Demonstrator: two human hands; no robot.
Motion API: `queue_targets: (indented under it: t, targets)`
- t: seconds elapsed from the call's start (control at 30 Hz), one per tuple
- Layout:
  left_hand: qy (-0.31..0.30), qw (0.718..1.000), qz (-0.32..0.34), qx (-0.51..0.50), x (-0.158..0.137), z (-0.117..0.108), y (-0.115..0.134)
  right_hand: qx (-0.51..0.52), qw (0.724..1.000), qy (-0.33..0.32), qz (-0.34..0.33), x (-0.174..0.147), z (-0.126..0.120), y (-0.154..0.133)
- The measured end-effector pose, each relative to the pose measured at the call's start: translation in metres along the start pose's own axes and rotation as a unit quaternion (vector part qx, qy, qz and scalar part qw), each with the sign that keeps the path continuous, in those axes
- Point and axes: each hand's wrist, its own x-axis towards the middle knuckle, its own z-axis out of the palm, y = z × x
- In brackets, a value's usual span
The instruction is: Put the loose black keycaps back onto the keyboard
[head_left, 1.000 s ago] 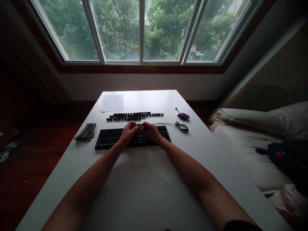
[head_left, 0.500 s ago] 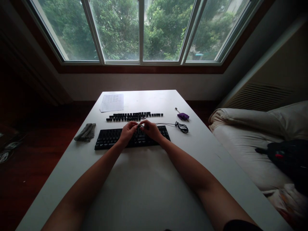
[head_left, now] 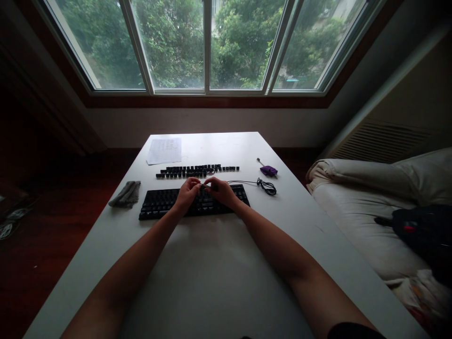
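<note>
A black keyboard (head_left: 160, 202) lies across the white table, and both hands are raised over its middle. My left hand (head_left: 189, 190) is closed, thumb and fingers pinched together near the keyboard's back edge. Close beside it, my right hand (head_left: 219, 190) is closed in a pinch too. Between the fingertips shows a small thin piece with a light glint (head_left: 205, 185); its kind is too small to make out. Just behind the hands, loose black keycaps (head_left: 190, 170) stand in rows. The hands and forearms cover part of the keyboard.
A grey cloth (head_left: 126, 194) lies left of the keyboard. A printed sheet (head_left: 164, 150) is at the far left. Toward the right are a coiled black cable (head_left: 267, 187), a purple cloth-like item (head_left: 269, 170) and a small brush (head_left: 259, 161). A sofa (head_left: 349, 202) stands beside the table.
The fingers of both hands have shifted slightly around the small piece, and the right fingertips are a little lower. Keyboard and keycap rows have stayed in place.
</note>
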Motion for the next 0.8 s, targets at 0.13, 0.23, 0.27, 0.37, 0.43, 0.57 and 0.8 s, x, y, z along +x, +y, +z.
queue_targets:
  t: [0.13,0.23,0.27,0.37,0.43,0.57,0.8]
  targets:
    - [0.004,1.000,-0.008,-0.001,0.001,0.000,-0.001,-0.026,1.000,-0.001,-0.005,0.000,0.000,0.002]
    - [0.000,1.000,-0.008,-0.004,0.001,0.000,-0.002,-0.037,0.999,0.003,-0.009,0.000,0.000,0.004]
    - [-0.002,1.000,-0.008,-0.004,0.001,0.000,-0.002,-0.037,0.999,0.002,-0.010,0.000,-0.001,0.005]
    - [-0.003,1.000,-0.009,0.008,0.001,0.000,-0.002,-0.041,0.999,0.001,-0.006,0.001,-0.001,0.008]
    - [0.002,1.000,-0.009,0.018,0.001,0.001,-0.003,-0.047,0.999,0.003,-0.002,0.001,-0.001,0.009]
    - [0.005,1.000,-0.005,0.023,0.001,0.000,-0.005,-0.052,0.999,0.011,-0.004,0.001,0.000,0.009]
    - [0.004,0.999,0.010,0.034,0.002,-0.001,-0.007,-0.060,0.998,0.015,-0.008,0.000,0.000,0.011]
